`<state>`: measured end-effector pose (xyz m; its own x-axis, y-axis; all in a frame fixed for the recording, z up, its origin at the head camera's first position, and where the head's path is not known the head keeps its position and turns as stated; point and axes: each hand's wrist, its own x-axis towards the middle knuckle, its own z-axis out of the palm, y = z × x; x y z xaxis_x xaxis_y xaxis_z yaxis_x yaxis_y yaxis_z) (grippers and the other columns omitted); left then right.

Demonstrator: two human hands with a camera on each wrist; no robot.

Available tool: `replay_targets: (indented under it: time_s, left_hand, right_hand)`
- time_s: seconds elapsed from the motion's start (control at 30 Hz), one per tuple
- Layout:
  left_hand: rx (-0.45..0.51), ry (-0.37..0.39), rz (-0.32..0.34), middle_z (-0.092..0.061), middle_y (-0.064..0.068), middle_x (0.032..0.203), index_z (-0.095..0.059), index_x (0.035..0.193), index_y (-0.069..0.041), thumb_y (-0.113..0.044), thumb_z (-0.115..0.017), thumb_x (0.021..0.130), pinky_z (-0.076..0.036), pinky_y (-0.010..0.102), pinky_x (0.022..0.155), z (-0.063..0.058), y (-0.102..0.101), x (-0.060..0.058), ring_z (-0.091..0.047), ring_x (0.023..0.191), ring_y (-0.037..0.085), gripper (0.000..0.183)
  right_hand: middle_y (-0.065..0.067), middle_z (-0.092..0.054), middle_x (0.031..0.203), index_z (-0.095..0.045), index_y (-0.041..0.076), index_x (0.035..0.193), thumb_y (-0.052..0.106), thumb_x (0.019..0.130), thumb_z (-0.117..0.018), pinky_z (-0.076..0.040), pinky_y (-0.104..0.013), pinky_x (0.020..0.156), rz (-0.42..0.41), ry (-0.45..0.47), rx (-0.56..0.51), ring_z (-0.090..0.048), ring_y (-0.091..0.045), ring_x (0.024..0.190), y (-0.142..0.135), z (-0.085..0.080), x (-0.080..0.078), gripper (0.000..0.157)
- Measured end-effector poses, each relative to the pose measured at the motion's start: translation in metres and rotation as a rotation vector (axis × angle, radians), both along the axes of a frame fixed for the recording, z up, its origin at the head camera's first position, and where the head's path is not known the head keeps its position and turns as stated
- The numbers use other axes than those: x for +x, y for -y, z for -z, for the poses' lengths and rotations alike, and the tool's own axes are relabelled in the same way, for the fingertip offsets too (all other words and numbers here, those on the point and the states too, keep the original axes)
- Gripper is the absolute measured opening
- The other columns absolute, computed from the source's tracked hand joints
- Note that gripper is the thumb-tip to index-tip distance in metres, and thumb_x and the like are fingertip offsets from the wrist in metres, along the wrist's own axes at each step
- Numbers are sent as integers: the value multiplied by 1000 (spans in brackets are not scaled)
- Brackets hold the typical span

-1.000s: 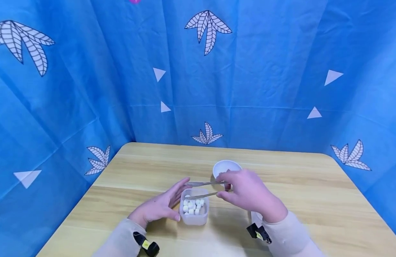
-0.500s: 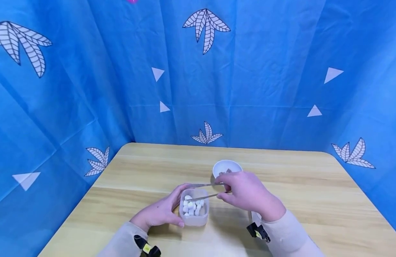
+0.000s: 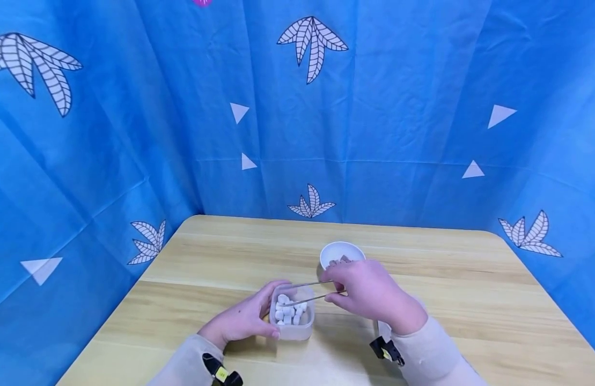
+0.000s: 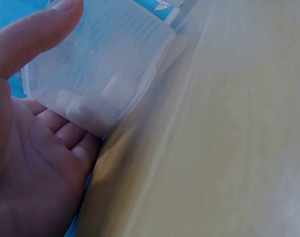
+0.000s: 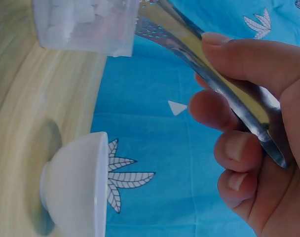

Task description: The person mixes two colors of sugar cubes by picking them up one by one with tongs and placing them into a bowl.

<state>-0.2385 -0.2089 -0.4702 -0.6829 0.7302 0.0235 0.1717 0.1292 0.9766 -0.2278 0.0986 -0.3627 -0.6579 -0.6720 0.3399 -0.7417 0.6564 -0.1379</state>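
Where tongs (image 5: 246, 101) point, a tub (image 3: 294, 333) holds white pieces (image 3: 279, 315).

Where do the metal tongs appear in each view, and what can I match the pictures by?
Head: the tongs are lower middle, gripped in the right hand.
Left wrist: not visible.
Right wrist: they slant from the top middle down rightward into the hand.
Shared landmark: the plastic container, lower middle in the head view, upper left in both wrist views.
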Motion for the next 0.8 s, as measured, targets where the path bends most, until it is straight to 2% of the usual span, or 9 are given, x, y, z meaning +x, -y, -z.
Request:
replay_targets:
  time_s: [0.17, 0.33, 0.53, 0.8]
  left_hand:
    - [-40, -30, -6, -45, 2, 151, -34, 153, -24, -25, -81, 81, -33, 25, 113, 1, -2, 0, -46, 135, 22, 86]
    - [-64, -64, -5, -46, 2, 150, -34, 152, -25, -28, -81, 81, -34, 26, 112, 2, -3, 0, -48, 133, 22, 85]
    - [-79, -66, -11, -46, 2, 149, -34, 151, -27, -28, -80, 81, -36, 26, 111, 2, -2, 1, -49, 131, 23, 84]
    - [-87, -45, -15, -45, 1, 150, -34, 151, -27, -27, -81, 80, -35, 25, 111, 3, -1, 0, -47, 133, 23, 84]
  right_hand:
    - [22, -56, 73, -75, 26, 107, 33, 81, -84, -46, -26, 57, -4, -5, 16, -50, 4, 66, 1, 5, 0, 28]
    - [22, -58, 75, -75, 26, 107, 33, 81, -84, -47, -27, 57, 5, -2, 18, -51, 4, 67, 0, 7, 0, 29]
    - [23, -54, 72, -75, 28, 105, 35, 80, -84, -43, -24, 53, 16, -5, 36, -49, 2, 65, 4, 11, 0, 28]
    - [19, -67, 86, -75, 30, 102, 32, 79, -86, -46, -26, 55, 24, -32, 46, -57, -1, 71, 7, 14, 2, 25]
